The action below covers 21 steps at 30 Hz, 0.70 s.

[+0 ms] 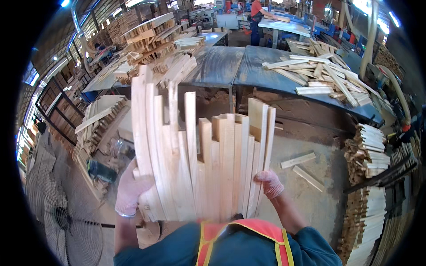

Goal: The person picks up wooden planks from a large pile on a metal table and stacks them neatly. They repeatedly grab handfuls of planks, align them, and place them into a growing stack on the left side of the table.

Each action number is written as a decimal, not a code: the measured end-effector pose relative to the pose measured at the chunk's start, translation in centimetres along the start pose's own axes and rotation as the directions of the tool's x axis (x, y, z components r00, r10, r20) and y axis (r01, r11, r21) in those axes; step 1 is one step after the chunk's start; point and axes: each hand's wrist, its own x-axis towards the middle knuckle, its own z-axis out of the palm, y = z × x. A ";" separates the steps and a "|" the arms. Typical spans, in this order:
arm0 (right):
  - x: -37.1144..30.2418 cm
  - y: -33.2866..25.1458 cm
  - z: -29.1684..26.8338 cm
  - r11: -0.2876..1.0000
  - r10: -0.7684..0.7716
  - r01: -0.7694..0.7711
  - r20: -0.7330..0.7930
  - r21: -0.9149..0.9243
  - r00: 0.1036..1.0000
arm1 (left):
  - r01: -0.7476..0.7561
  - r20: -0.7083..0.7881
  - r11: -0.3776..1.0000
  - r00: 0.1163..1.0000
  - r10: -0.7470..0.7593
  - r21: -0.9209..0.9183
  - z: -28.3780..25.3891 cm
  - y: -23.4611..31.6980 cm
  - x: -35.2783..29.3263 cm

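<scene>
A wide bundle of pale wooden strips [226, 168] stands upright in front of my chest, its top ends uneven in height. My left hand [133, 188], in a pinkish knitted glove, presses against the bundle's left side. On the opposite side my right hand [269, 183], gloved the same way, clasps the outermost strips with its thumb over the edge. Between them the hands squeeze the strips together. Most of the fingers are hidden behind the wood, and so are the lower ends of the strips near my vest [242, 228].
Ahead is a dark worktable [217, 66] with a loose heap of strips [328, 75] on its right. Stacked wood [151, 40] rises at the left. A fan [62, 217] stands lower left; strip piles [366, 213] line the right. Another person [256, 20] works farther off.
</scene>
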 end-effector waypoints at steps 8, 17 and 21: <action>25.4 -8.5 -3.3 0.997 -0.012 0.018 0.078 -0.074 0.997 | -0.078 -0.001 0.990 0.997 0.079 0.118 2.2 -2.7 26.0; 47.5 -17.1 -10.7 0.990 -0.043 0.044 -0.008 0.130 0.999 | -0.004 0.124 0.987 0.992 -0.016 0.158 9.1 0.2 57.3; 59.3 -20.2 -15.2 0.972 -0.020 0.027 -0.032 0.235 0.999 | -0.025 0.153 0.996 0.988 0.012 0.081 13.2 0.1 69.6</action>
